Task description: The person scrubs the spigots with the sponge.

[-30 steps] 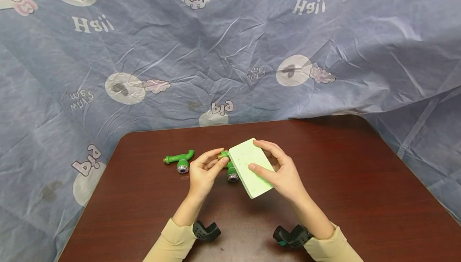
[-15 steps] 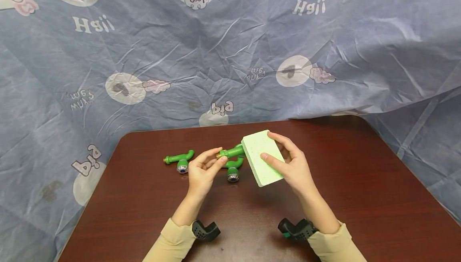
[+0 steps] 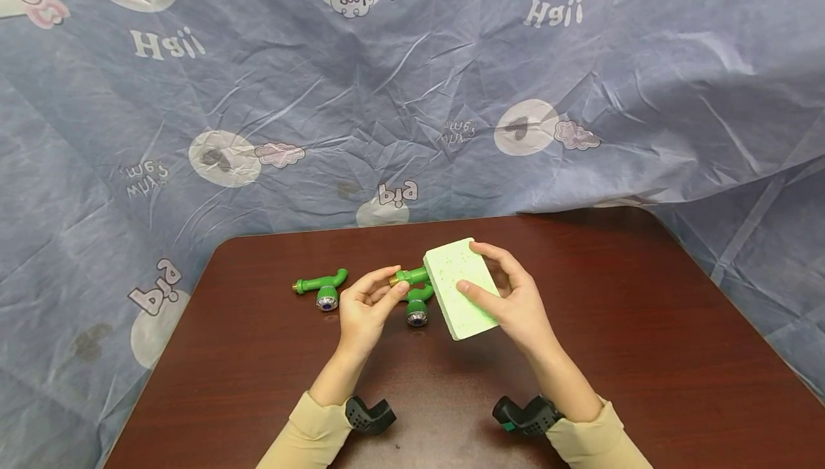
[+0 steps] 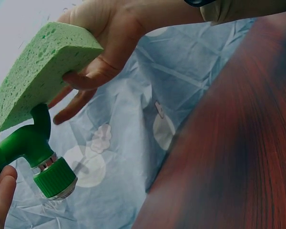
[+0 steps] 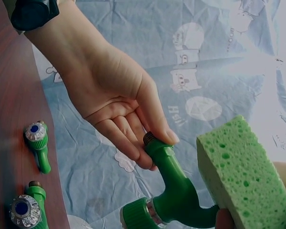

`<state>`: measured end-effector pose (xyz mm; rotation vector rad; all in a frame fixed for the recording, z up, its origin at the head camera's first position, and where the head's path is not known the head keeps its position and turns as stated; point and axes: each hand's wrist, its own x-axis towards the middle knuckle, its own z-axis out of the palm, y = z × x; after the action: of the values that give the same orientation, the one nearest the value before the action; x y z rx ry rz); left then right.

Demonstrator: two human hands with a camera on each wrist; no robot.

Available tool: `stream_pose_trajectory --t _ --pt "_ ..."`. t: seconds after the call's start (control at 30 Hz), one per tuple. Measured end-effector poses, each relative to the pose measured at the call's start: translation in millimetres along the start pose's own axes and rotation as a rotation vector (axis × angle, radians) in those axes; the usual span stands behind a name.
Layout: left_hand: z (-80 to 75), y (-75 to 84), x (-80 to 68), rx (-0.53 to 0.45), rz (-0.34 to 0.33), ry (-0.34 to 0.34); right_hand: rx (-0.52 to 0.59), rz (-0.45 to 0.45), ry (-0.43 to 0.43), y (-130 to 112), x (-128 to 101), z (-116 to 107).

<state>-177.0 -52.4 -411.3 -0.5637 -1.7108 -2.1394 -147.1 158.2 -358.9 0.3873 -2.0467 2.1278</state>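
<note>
My left hand (image 3: 362, 317) pinches a green tap (image 3: 414, 276) at its threaded brass end, between thumb and fingers. My right hand (image 3: 518, 306) grips a pale green sponge (image 3: 460, 290), thumb on its near face and fingers behind. In the head view the sponge covers the tap's far part. The left wrist view shows the tap's curved spout (image 4: 42, 121) right at the sponge's underside. Seen from the right wrist, the tap's ribbed knob (image 5: 137, 213) points away from the sponge (image 5: 245, 179).
Two more green taps lie on the dark red-brown table (image 3: 612, 354): one tap (image 3: 327, 286) left of my left hand, another tap (image 3: 417, 309) behind and below the held one. A blue printed cloth (image 3: 361, 97) hangs behind the table's back edge.
The sponge in my right hand moves right and up along the tap, baring more of its body, then slides partway back left and down. My left hand stays nearly still with the tap.
</note>
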Motion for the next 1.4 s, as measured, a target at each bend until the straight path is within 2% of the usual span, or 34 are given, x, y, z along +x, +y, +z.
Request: stream_pose_trajectory --t 0.13,0.37,0.63,0.87,1.13,1.4 --pt "-0.7 -1.2 0.1 -0.012 -0.010 0.001 0.027 0.048 -0.017 -0.1 0.1 -0.8" --pt "0.2 -1.0 -0.1 -0.072 -0.042 -0.011 -0.012 -0.021 0.000 1.3 0.8 -0.1" --pt "-0.7 -3.5 0.4 -0.103 -0.043 -0.050 -0.021 -0.019 0.010 0.9 0.9 0.0" --pt "-2.3 -3.7 0.8 -0.096 -0.033 -0.090 -0.027 -0.019 0.024 1.2 0.9 0.7" --pt "-3.3 -2.3 1.5 -0.098 -0.049 -0.142 -0.015 -0.028 0.028 2.3 2.0 -0.4" --pt "-3.7 -2.6 1.9 -0.087 -0.078 -0.163 -0.026 -0.011 0.029 2.0 1.5 -1.3"
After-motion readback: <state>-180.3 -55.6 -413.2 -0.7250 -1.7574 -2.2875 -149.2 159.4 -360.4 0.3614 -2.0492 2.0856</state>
